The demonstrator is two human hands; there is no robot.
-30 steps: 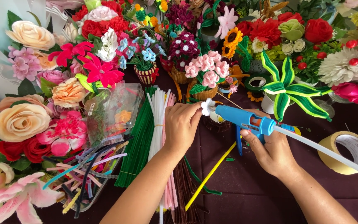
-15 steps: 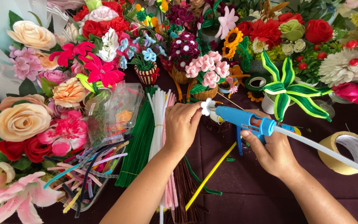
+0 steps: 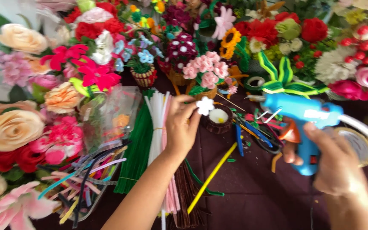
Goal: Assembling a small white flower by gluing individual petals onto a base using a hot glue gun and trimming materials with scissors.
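My left hand (image 3: 183, 123) pinches a small white pipe-cleaner flower (image 3: 205, 105) between thumb and fingertips, held above the table. My right hand (image 3: 329, 162) grips a blue glue gun (image 3: 300, 117) by its handle, with its nozzle pointing left, a short gap away from the flower. A white cord runs from the back of the gun to the right. Just under the flower stands a small dark round pot (image 3: 218, 119) with a pale centre.
Bundles of white, green, pink and brown pipe cleaners (image 3: 158, 140) lie under my left arm, with a yellow stick (image 3: 211, 176) beside them. A clear tub of mixed pipe cleaners (image 3: 86, 183) sits on the left. Artificial flowers (image 3: 64, 76) crowd the left and back. A tape roll (image 3: 358, 147) lies on the right.
The glue gun has pulled back to the right, away from the white flower it was touching. My left hand still holds the flower in about the same place.
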